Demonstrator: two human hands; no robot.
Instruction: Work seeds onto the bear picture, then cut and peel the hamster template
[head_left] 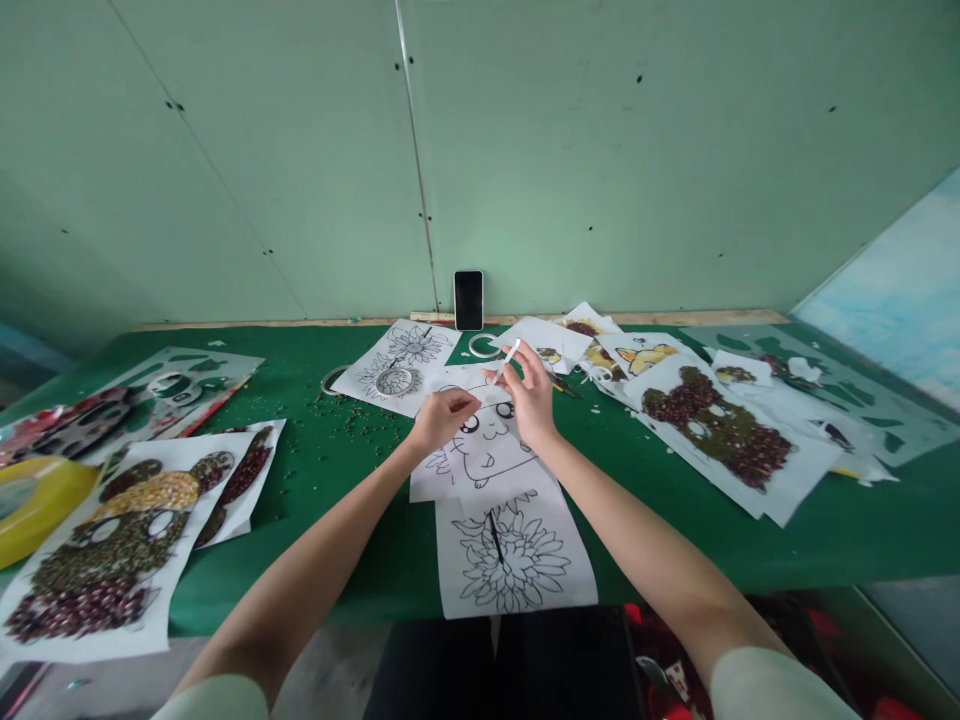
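My right hand (534, 392) is raised above the papers and pinches a narrow white strip (505, 364) between thumb and fingers. Close by on the left, my left hand (444, 418) has its fingertips pressed together; what they hold, if anything, is too small to make out. Beneath both hands lies a sheet with a line-drawn cartoon animal (491, 455). It overlaps a sheet with a flower drawing (514, 560) at the table's front edge, on which a thin black object (496, 537) rests. A tape roll (397, 382) sits on another flower sheet (411, 345) behind my left hand.
A phone (469, 300) leans against the green wall. A white ring (485, 346) lies before it. Bean and seed pictures lie left (112, 560) and right (716, 430). A yellow tape roll (45, 505) is at far left. Loose seeds (367, 425) dot the green tabletop (360, 570).
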